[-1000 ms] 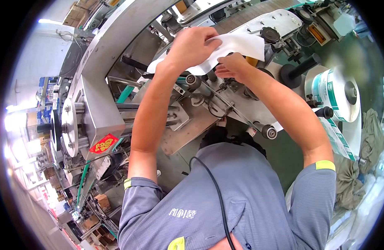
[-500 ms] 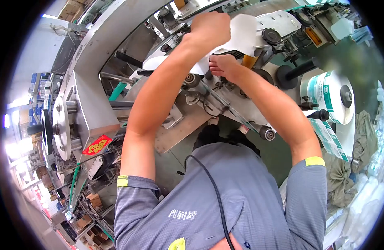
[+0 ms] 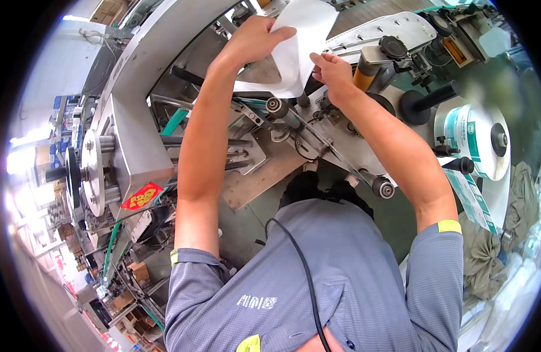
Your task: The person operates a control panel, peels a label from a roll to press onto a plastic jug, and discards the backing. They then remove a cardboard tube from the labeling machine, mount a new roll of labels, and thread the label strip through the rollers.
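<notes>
A wide strip of white backing paper (image 3: 302, 35) runs up over the labelling machine, with a folded or looped part lower down beside the rollers. My left hand (image 3: 254, 41) grips its left edge, the thumb laid across the paper and the other fingers partly hidden. At the strip's right edge, my right hand (image 3: 335, 73) is closed in a pinch, thumb and fingertips on the paper's border. Just below the paper are a metal roller (image 3: 277, 107) and a long rod leading to another roller (image 3: 383, 186).
On the right, a roll of green-and-white labels (image 3: 467, 138) sits on a spindle, its web hanging down. A black knob (image 3: 393, 47) tops the machine near my right hand. The grey machine frame (image 3: 129, 135) stands at left. Crumpled cloth (image 3: 481, 258) lies at lower right.
My left hand has shifted left and turned from a fist to a thumb-over grip. The paper has swung left and spread out between my hands. My right hand has moved slightly up and right.
</notes>
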### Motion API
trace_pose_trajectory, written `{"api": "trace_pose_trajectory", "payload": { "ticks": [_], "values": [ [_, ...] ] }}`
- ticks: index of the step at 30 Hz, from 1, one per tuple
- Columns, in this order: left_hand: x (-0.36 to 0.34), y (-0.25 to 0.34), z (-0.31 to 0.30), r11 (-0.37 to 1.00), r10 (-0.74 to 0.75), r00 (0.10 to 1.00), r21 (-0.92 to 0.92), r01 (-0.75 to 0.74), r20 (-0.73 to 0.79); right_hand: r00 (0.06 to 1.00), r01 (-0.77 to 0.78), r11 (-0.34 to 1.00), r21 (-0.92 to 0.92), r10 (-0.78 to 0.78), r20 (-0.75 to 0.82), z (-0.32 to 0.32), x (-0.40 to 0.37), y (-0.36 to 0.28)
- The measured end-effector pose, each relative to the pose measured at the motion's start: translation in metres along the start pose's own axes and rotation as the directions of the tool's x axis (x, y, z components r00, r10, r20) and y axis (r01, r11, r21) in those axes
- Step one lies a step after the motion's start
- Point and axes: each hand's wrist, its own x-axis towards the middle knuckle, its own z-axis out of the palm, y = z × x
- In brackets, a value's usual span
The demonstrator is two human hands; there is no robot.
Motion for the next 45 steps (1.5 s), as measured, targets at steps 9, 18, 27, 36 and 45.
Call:
{"api": "trace_pose_trajectory", "payload": {
  "ticks": [9, 18, 27, 36, 45],
  "values": [
    [0.019, 0.032, -0.001, 0.974, 0.128, 0.992, 0.19, -0.125, -0.004, 0.999, -0.034, 0.999, -0.034, 0.033, -0.033, -0.002, -0.006, 0.004],
    [0.004, 0.083, 0.001, 0.939, 0.279, 0.925, 0.129, -0.319, 0.257, 0.987, -0.105, 0.984, -0.14, 0.087, -0.133, -0.006, -0.037, 0.001],
    [-0.008, 0.076, -0.019, 0.92, 0.321, 0.897, 0.123, -0.371, 0.305, 0.956, -0.251, 0.965, -0.08, 0.261, 0.138, -0.024, -0.084, -0.024],
    [0.004, 0.06, -0.02, 0.939, 0.265, 0.93, 0.153, -0.309, 0.255, 0.972, -0.176, 0.983, 0.045, 0.166, 0.167, -0.03, -0.064, -0.001],
    [0.006, 0.046, 0.014, 0.826, 0.538, 0.839, 0.247, -0.506, -0.08, 0.977, -0.188, 0.982, -0.003, 0.187, 0.102, -0.025, -0.076, -0.001]
  ]
}}
